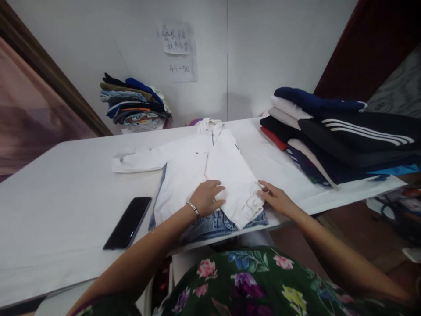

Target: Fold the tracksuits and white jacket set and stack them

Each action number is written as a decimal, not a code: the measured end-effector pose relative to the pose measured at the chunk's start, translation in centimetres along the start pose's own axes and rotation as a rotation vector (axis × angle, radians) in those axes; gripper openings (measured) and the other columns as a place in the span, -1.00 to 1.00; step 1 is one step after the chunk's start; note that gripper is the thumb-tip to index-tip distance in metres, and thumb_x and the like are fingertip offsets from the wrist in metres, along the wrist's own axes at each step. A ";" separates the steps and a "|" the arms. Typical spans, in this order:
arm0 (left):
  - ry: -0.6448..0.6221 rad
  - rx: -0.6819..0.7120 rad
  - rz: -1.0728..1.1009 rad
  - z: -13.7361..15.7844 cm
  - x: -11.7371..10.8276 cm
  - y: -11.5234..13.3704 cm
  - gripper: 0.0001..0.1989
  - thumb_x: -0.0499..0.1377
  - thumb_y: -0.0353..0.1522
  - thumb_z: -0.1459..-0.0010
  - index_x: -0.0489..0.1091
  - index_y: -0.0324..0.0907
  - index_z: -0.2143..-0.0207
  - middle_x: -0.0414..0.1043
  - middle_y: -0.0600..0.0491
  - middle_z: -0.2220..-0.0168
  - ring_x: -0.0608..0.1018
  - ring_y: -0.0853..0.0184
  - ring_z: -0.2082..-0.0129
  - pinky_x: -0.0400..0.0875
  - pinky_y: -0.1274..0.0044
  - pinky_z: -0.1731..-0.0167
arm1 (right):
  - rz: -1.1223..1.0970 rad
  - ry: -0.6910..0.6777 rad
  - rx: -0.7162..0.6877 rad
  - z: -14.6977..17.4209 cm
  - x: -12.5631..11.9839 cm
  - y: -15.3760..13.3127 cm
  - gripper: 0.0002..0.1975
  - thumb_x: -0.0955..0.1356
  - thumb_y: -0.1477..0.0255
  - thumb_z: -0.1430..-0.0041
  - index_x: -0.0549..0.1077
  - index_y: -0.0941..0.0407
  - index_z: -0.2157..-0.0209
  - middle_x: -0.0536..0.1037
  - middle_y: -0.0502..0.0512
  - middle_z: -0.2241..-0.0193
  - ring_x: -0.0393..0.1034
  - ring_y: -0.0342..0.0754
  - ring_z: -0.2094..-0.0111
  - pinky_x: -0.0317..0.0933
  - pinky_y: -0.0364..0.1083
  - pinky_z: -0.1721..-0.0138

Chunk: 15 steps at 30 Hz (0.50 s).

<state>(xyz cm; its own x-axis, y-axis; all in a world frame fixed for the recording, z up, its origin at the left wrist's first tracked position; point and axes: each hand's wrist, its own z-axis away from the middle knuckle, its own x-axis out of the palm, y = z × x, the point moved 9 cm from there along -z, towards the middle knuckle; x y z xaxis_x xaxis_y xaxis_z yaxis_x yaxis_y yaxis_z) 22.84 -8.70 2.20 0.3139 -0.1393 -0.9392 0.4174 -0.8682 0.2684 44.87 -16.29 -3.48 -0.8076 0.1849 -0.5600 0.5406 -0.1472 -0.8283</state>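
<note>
A white jacket [194, 166] with a blue denim hem [213, 224] lies on the white table [59, 197], collar away from me. Its right sleeve is folded across the front and its left sleeve stretches out to the left. My left hand [206, 197] rests flat on the lower front of the jacket, a bracelet at the wrist. Fingers spread, my right hand [275, 197] touches the cuff of the folded sleeve near the table's front edge. Neither hand grips anything.
A black phone [128, 222] lies on the table left of the jacket. A tall pile of folded dark and white clothes [335, 136] fills the table's right end. Another stack of folded garments [134, 103] stands at the back by the wall, under paper notes [179, 39].
</note>
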 end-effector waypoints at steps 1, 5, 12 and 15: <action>-0.048 -0.020 -0.036 0.1 0.6 -0.5 -0.59 0.20 -0.33 -0.05 0.41 -0.20 0.01 0.35 -0.15 -0.08 0.39 0.09 -0.05 0.30 0.22 -0.02 | 0.044 -0.016 -0.022 0.5 0.3 -0.5 -0.41 0.28 0.12 -0.13 0.29 0.09 -0.15 0.52 0.07 0.25 0.38 -0.08 0.40 0.30 -0.06 0.29; -0.161 -0.117 -0.152 -0.5 1.9 -3.4 -0.43 0.12 -0.54 0.03 0.34 -0.20 -0.09 0.17 -0.11 -0.22 0.22 0.13 -0.22 0.21 0.31 -0.14 | 0.185 -0.015 -0.101 0.9 0.7 -1.8 -0.39 0.29 0.14 -0.12 0.29 0.15 -0.15 0.50 0.11 0.23 0.35 -0.05 0.36 0.27 -0.04 0.24; -0.146 -0.315 -0.299 -3.6 2.2 -9.2 -0.45 0.07 -0.49 -0.11 0.23 -0.17 -0.19 0.01 -0.09 -0.30 0.14 0.13 -0.26 0.19 0.31 -0.15 | 0.333 -0.021 -0.221 0.1 1.1 -2.7 -0.59 0.24 0.31 -0.16 0.43 0.14 -0.01 0.49 0.13 0.30 0.37 0.00 0.30 0.23 -0.04 0.21; -0.145 -0.319 -0.292 -4.8 1.9 -10.2 -0.52 0.06 -0.43 -0.17 0.27 -0.10 -0.16 0.07 -0.01 -0.29 0.21 0.19 -0.23 0.23 0.36 -0.13 | 0.336 0.002 -0.242 0.3 0.9 -3.6 -0.63 0.20 0.35 -0.19 0.47 0.12 0.05 0.49 0.13 0.31 0.38 0.00 0.29 0.22 -0.04 0.21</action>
<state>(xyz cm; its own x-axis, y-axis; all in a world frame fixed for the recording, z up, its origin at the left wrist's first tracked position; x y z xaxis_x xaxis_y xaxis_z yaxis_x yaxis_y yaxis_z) 23.27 2.15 -1.29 0.0309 0.0041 -0.9995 0.7200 -0.6937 0.0194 42.18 -15.86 -0.99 -0.5764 0.1676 -0.7998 0.8141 0.0331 -0.5798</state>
